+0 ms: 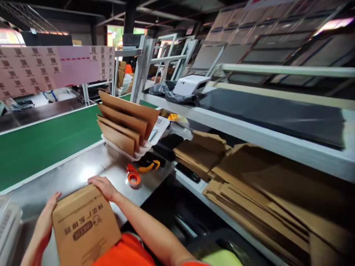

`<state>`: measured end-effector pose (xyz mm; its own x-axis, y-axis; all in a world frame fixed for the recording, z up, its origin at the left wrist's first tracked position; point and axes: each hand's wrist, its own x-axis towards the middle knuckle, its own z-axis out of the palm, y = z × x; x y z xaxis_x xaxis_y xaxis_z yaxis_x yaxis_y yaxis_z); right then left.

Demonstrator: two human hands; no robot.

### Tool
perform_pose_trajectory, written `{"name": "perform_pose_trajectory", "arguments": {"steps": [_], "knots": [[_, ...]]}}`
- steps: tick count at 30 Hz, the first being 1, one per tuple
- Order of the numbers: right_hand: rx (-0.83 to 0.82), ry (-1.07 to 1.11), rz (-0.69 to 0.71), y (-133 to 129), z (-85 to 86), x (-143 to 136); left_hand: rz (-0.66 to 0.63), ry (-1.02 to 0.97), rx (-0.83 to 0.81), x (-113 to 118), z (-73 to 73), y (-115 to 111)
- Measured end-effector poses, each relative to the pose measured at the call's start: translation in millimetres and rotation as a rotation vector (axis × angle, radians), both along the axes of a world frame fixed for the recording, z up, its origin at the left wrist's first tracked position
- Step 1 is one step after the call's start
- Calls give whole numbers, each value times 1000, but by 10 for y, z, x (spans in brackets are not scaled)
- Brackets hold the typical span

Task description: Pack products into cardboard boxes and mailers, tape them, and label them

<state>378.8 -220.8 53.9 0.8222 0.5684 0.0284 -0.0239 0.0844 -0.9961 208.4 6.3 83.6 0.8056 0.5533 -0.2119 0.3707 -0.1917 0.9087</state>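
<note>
Basically, a brown cardboard box (85, 225) sits at the near edge of the metal table (80, 166), close against the orange shirt (124, 253), with the right hand (104, 187) bent part-closed over its far corner and the left hand (49, 214) spread fairly flat along its left side.

- Cannot see the near end of the carton (88, 221), cropped below.
- Cannot read its smaller print.
- Cannot see fully into the white basket (163, 127), past the cardboard sheets (118, 138).
- Cannot identify the blurred plastic object (9, 229), cropped at left.
</note>
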Motion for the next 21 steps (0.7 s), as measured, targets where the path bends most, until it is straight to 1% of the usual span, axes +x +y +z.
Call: {"name": "perform_pose_trajectory", "arguments": {"steps": [1, 2, 3, 4, 5, 7, 9, 10, 11, 12, 13, 14, 15, 16, 17, 18, 19, 21], "knots": [[14, -48, 19, 6, 0, 20, -34, -17, 43, -24, 23, 41], [27, -135, 33, 9, -24, 27, -57, -57, 77, -48, 15, 76], [40, -253, 43, 8, -80, 13, -86, -113, 120, -77, -33, 102], [50, -392, 46, 0, -166, -26, -116, -180, 184, -116, -122, 116], [57, -532, 40, -17, -280, -88, -140, -242, 260, -168, -249, 119], [72, -791, 32, -91, -552, -253, -178, -297, 397, -318, -583, 103], [56, -931, 98, -230, -802, -382, -193, -238, 482, -515, -930, 80], [6, -932, 121, -328, -893, -395, -198, -199, 510, -619, -1074, 70], [-74, -883, 104, -444, -956, -359, -203, -168, 534, -716, -1184, 61], [-177, -794, 39, -578, -992, -269, -212, -146, 554, -797, -1256, 48], [-292, -675, -73, -725, -1007, -131, -225, -133, 572, -856, -1290, 28], [-402, -550, -213, -879, -1008, 43, -245, -127, 587, -889, -1289, 0], [-482, -462, -325, -1031, -1002, 237, -271, -126, 599, -898, -1259, -38], [-553, -391, -405, -1171, -995, 431, -297, -124, 606, -885, -1210, -83], [-619, -323, -453, -1293, -989, 609, -325, -125, 610, -856, -1149, -129], [-680, -260, -469, -1390, -985, 756, -353, -124, 608, -821, -1086, -173], [-734, -204, -455, -1463, -981, 868, -370, -108, 601, -785, -1028, -208], [-814, -128, -384, -1541, -966, 989, -356, -105, 609, -738, -944, -249]]}}
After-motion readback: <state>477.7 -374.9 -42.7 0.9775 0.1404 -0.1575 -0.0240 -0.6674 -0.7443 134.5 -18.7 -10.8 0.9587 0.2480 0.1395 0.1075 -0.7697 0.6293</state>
